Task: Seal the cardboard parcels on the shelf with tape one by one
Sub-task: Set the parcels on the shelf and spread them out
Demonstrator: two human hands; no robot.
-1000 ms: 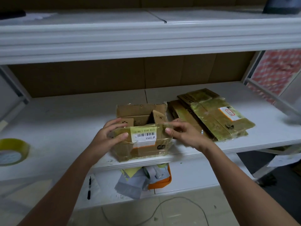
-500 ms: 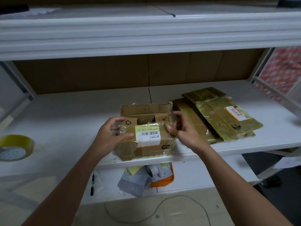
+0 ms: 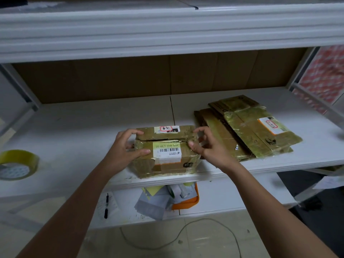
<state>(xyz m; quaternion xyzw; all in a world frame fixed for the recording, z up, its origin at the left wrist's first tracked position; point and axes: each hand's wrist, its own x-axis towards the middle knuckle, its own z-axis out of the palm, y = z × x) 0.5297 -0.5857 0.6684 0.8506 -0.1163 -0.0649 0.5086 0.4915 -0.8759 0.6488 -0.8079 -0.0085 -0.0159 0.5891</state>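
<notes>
Two hands: both on the one cardboard parcel [image 3: 166,151], which sits at the front edge of the white shelf [image 3: 74,131].
Left hand [image 3: 128,147]: wraps the parcel's left end; fingers curl over the far flap, thumb presses on the near flap; pinching the flaps shut.
Right hand [image 3: 206,146]: at the parcel's right end; thumb tip touches the near flap's corner, fingers curled and loosely spread above the far corner, not clamped.
Parcel flaps: folded down, a dark slit between them; no tape visible across the slit.
Labels: white barcode label [image 3: 167,148] on the near flap reads upside down, roughly "010 010 L30 55"; a small label on the far flap shows "010" and a red-bordered box, unreadable.
Right of parcel: stack of flattened cartons [image 3: 245,131] wrapped in yellowish tape, just beside the right hand.
Left of parcel: yellow tape roll [image 3: 17,164], well apart, near the shelf's edge.
Below parcel: orange tray [image 3: 186,202] with papers and a black pen [image 3: 106,205] on the lower shelf.
</notes>
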